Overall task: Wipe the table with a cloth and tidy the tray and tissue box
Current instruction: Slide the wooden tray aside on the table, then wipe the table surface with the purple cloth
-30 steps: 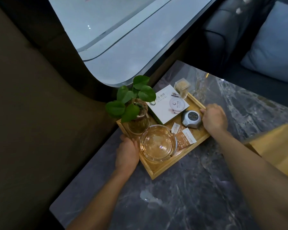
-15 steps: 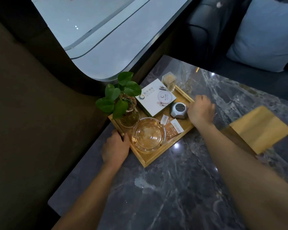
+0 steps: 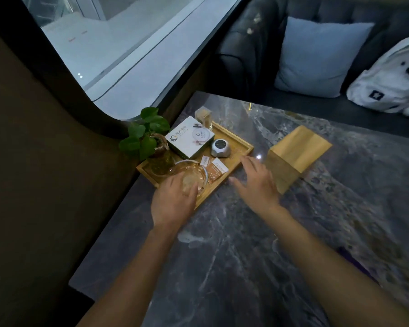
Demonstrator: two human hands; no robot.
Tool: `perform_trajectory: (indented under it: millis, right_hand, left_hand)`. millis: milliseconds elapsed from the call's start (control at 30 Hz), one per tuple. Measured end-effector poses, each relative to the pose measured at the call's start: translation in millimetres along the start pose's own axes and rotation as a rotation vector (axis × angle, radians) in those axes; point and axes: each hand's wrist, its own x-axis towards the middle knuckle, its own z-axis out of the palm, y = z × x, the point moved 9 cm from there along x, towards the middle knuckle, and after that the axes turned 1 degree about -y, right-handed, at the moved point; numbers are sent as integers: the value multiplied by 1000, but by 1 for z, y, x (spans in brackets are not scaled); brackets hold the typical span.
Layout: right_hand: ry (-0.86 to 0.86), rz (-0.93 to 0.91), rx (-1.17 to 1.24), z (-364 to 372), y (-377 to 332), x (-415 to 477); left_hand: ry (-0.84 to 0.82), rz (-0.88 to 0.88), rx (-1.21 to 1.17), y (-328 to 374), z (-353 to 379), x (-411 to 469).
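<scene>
A wooden tray point(image 3: 242, 142) lies at the far left corner of the dark marble table point(image 3: 234, 244). It carries a potted plant point(image 3: 149, 142), a glass ashtray point(image 3: 194, 172), a white box point(image 3: 189, 136), a small grey gadget point(image 3: 220, 148) and some sachets point(image 3: 216, 169). To its right stands a wooden tissue box point(image 3: 295, 152). My left hand point(image 3: 172, 201) hovers over the tray's near corner and the ashtray, fingers apart. My right hand point(image 3: 257, 182) is spread out between the tray and the tissue box, holding nothing. No cloth is in view.
A brown seat back fills the left side, with a window ledge behind the tray. Beyond the table's far edge is a dark sofa with a pale blue cushion point(image 3: 316, 55) and a white backpack point(image 3: 387, 79).
Both hands have let go of the tray's edges. The left hand moved over the ashtray; the right hand drew back toward the tissue box. The view lifted, showing more sofa.
</scene>
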Motion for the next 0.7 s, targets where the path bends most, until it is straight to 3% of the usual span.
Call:
perform_trajectory:
  millis: [133, 533, 700]
  right_hand:
    - [-21, 54, -39, -7, 29, -57]
    - [84, 422, -105, -66, 153, -204]
    - [120, 478, -77, -79, 180, -244]
  left_hand:
    - [-37, 76, -62, 31, 18, -25]
    - [-362, 427, -100, 163, 132, -120]
    - [-536, 525, -110, 202, 175, -159]
